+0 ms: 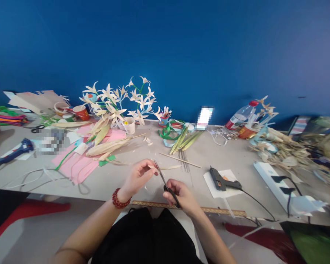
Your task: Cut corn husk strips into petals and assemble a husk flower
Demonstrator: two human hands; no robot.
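My left hand (139,176), with a red bead bracelet on the wrist, pinches a small pale strip of dried leaf (153,167) just above the table's near edge. My right hand (181,194) grips black-handled scissors (165,181), whose blades point up and left and meet the strip at my left fingertips. Both hands hover close together over the grey table (121,176).
A black glue gun (221,179) lies on white paper to the right, with a white power strip (277,181) beyond. Cream paper flowers (118,102), corn husks (107,146), pink sheets (77,163), green ribbon, thin sticks (180,160), a bottle (240,115), cups and a blue glue gun (15,151) crowd the table.
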